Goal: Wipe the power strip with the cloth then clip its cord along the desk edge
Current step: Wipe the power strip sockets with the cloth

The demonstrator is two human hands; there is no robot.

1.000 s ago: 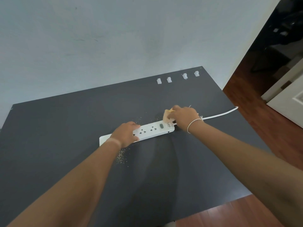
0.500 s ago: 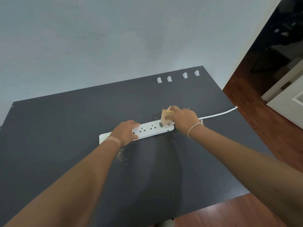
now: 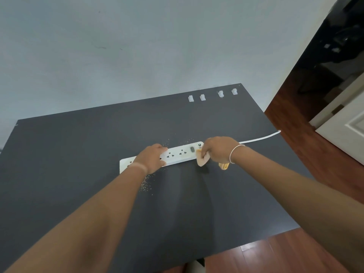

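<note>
Dark desk (image 3: 98,174): left hand (image 3: 150,159) covers power strip (image 3: 177,154); right hand's (image 3: 218,149) grip pinches mostly hidden cloth (image 3: 201,161).

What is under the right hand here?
A yellowish cloth, gripped by the right hand against the switch end of the power strip. The strip's end and cord joint beneath are hidden.

A pale grey-blue wall (image 3: 137,46) fills the upper half of the frame, with a faint scuff mark near its centre. Reddish-brown wood flooring (image 3: 285,119) runs down the right side and shows again at the bottom right. At the far right stands a white panelled door (image 3: 348,129), and a dark doorway (image 3: 338,42) opens in the upper right corner.
</note>
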